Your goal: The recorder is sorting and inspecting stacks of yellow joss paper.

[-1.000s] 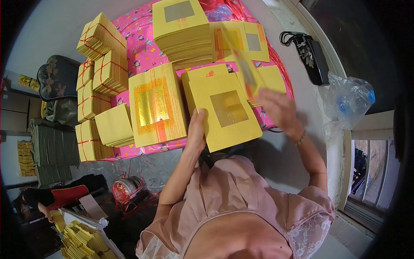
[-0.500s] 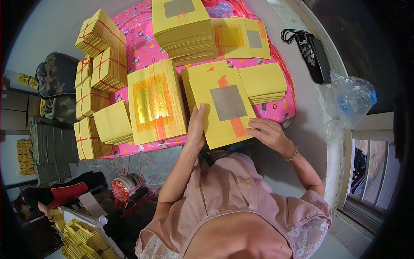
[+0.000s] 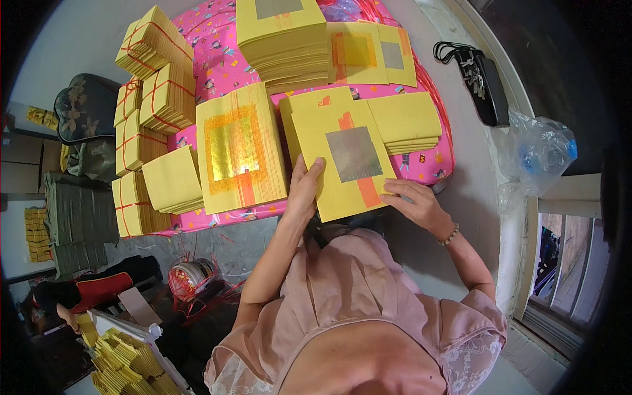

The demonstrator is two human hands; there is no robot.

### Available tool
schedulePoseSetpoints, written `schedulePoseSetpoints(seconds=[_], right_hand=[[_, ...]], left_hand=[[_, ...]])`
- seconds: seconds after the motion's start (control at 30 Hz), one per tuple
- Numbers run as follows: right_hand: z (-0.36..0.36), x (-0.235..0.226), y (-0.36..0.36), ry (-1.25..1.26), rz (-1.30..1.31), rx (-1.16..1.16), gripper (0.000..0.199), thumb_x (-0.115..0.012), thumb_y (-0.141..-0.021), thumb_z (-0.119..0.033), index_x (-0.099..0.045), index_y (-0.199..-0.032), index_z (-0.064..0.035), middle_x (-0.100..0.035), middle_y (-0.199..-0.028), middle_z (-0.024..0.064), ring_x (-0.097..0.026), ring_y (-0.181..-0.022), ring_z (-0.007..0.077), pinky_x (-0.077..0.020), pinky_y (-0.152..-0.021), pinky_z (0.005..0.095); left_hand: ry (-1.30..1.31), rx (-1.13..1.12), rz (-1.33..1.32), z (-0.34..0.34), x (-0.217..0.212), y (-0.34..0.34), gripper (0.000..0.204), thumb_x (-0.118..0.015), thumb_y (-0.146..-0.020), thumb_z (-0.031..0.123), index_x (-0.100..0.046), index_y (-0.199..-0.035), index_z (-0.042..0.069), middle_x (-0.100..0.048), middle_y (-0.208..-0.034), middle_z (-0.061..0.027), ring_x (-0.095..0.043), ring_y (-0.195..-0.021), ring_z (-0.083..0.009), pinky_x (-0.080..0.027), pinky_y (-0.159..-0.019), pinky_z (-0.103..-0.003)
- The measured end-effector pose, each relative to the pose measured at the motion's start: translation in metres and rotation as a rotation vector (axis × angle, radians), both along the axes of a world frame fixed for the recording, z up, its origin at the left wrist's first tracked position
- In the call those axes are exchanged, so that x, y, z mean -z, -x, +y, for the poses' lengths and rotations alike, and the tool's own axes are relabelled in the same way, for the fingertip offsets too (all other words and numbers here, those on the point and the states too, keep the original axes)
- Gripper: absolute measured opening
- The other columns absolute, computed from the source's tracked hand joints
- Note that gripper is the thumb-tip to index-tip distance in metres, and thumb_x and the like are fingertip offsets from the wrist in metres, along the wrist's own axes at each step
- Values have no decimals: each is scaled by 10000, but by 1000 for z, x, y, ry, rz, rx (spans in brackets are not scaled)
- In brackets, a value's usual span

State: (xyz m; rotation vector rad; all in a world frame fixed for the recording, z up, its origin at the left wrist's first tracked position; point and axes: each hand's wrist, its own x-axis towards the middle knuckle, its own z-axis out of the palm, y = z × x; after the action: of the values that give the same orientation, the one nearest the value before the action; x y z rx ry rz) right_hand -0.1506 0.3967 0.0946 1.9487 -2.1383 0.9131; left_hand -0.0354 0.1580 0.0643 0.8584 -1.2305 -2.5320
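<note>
Between my hands, tilted over the table's near edge, is yellow joss paper [image 3: 316,145] with a silver square and an orange stripe; how many sheets are there I cannot tell. My left hand [image 3: 305,191] grips its left edge, thumb on top and fingers mostly hidden. At the lower right corner, my right hand [image 3: 419,203] pinches the paper with bent fingers. More yellow paper [image 3: 339,96] lies partly hidden behind it. To the left stands a thick stack of gold-foil joss paper [image 3: 234,150], and to the right a low pile of folded yellow paper [image 3: 405,118].
Red-tied yellow bundles [image 3: 168,99] line the left of the pink table [image 3: 214,49]. A tall paper stack [image 3: 283,56] rises at the back. Right of the table lie a black pouch with keys [image 3: 480,85] and a plastic bag [image 3: 540,148]. Another person's arm [image 3: 62,315] shows lower left.
The whole view has shifted slightly. Both hands keep their hold on the joss paper, with little visible movement.
</note>
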Motion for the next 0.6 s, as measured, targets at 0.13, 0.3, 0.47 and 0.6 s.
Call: schedulePoseSetpoints(seconds=[0.13, 0.3, 0.47, 0.6], right_hand=[[0, -4, -7, 69, -210, 94, 198, -609, -851, -17, -687, -1032, -33, -667, -1071, 124, -664, -1011, 280, -542, -866, 358], [-9, 2, 3, 220, -635, 400, 297, -507, -974, -68, -549, -1259, 5, -619, -1192, 161, -617, -1096, 245, -470, -951, 339], [-43, -15, 20, 245, -945, 357, 406, -433, -1039, -144, -396, -1399, 39, -539, -1321, 150, -534, -1197, 192, -401, -1029, 320], [-73, -34, 19, 346, -1000, 236, 305, -446, -1040, -138, -457, -1309, 6, -561, -1181, 58, -514, -1083, 123, -408, -961, 274]], left_hand=[[25, -37, 41, 4, 1, -1, 375, -492, -1009, 102, -408, -1364, 12, -557, -1291, -95, -546, -1162, -171, -439, -983, -301], [143, -150, 191, 12, -9, -6, 386, -476, -1020, 101, -374, -1378, -3, -524, -1325, -89, -497, -1198, -148, -384, -1021, -292], [486, -111, 355, 15, -35, -6, 373, -473, -1030, 115, -377, -1369, -4, -529, -1295, -81, -491, -1159, -123, -383, -994, -270], [695, -149, 456, 8, -39, -3, 354, -507, -1014, 89, -415, -1344, -2, -544, -1247, -76, -495, -1136, -124, -388, -979, -271]])
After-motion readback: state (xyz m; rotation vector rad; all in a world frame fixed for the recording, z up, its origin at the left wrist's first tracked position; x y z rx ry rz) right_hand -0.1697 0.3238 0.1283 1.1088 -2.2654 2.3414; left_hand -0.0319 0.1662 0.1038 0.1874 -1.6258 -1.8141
